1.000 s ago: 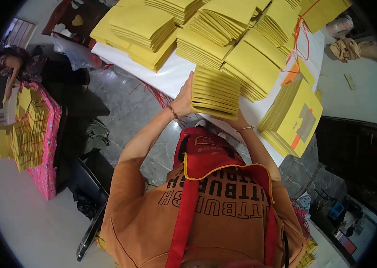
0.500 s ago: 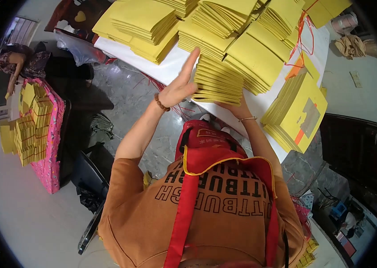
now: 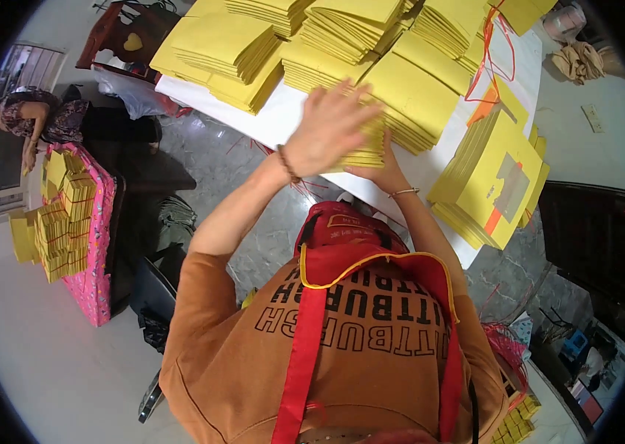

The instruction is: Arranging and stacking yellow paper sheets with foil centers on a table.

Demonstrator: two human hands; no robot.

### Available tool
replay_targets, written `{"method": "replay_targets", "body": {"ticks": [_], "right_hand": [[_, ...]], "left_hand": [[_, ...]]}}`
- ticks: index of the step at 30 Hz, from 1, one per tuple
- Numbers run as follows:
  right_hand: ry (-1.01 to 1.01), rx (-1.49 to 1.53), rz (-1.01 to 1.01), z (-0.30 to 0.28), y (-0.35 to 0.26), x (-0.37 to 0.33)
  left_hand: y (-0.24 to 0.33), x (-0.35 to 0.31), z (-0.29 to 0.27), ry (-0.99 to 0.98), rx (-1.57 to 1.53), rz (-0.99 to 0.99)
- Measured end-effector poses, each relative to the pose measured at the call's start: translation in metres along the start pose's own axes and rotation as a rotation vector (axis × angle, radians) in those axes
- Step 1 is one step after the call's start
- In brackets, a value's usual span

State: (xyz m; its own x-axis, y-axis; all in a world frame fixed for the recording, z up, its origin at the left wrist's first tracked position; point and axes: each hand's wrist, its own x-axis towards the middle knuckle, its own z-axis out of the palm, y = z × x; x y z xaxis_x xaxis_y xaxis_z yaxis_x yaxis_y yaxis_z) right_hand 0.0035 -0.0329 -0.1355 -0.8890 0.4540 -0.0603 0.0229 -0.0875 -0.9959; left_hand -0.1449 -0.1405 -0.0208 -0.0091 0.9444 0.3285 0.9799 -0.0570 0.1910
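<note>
At the near edge of the white-covered table (image 3: 201, 92) is a stack of folded yellow paper sheets or envelopes (image 3: 363, 158), partly hidden by my hands. My left hand (image 3: 331, 127), a bead bracelet at its wrist, lies across the top of that stack, fingers spread and slightly blurred. My right hand (image 3: 385, 170) grips the stack's right, near side; some of its fingers are out of sight. Just beyond are more folded yellow stacks, one a wide bundle (image 3: 417, 85) and another fanned pile (image 3: 349, 26).
Upright yellow sheets with a grey patch (image 3: 511, 194) stand on the table's right side, near red-orange string (image 3: 488, 52). Leftward, a pink-covered table (image 3: 98, 274) bears tied yellow bundles (image 3: 65, 222), with another person (image 3: 39, 122) beside it. A dark chair (image 3: 157, 285) stands near my left elbow.
My left hand has moved from beside the stack's left edge to over its top, its fingers spreading. The right hand stays at the stack's near right side. The view has shifted slightly.
</note>
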Motion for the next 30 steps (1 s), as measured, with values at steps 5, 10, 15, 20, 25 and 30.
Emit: {"method": "replay_targets", "body": {"ticks": [5,10,15,20,25,30], "right_hand": [[-0.076,0.051,0.03,0.004,-0.005,0.002],[-0.027,-0.091,0.001,0.003,-0.01,0.002],[-0.073,-0.09,0.031,0.002,-0.01,0.002],[-0.125,-0.181,0.113,-0.008,-0.015,0.001],[-0.112,-0.384,0.005,-0.019,0.008,-0.016],[-0.125,-0.5,-0.067,-0.027,0.017,-0.013]], "left_hand": [[-0.047,-0.032,0.042,0.263,-1.079,-0.611],[-0.039,-0.066,0.055,0.258,-1.586,-0.451],[-0.022,-0.081,0.041,-0.032,-0.747,-0.322],[-0.02,-0.079,0.067,0.116,-0.739,-0.363],[-0.014,-0.078,0.097,0.105,-0.641,-0.326],[-0.013,-0.077,0.105,0.102,-0.58,-0.261]]}}
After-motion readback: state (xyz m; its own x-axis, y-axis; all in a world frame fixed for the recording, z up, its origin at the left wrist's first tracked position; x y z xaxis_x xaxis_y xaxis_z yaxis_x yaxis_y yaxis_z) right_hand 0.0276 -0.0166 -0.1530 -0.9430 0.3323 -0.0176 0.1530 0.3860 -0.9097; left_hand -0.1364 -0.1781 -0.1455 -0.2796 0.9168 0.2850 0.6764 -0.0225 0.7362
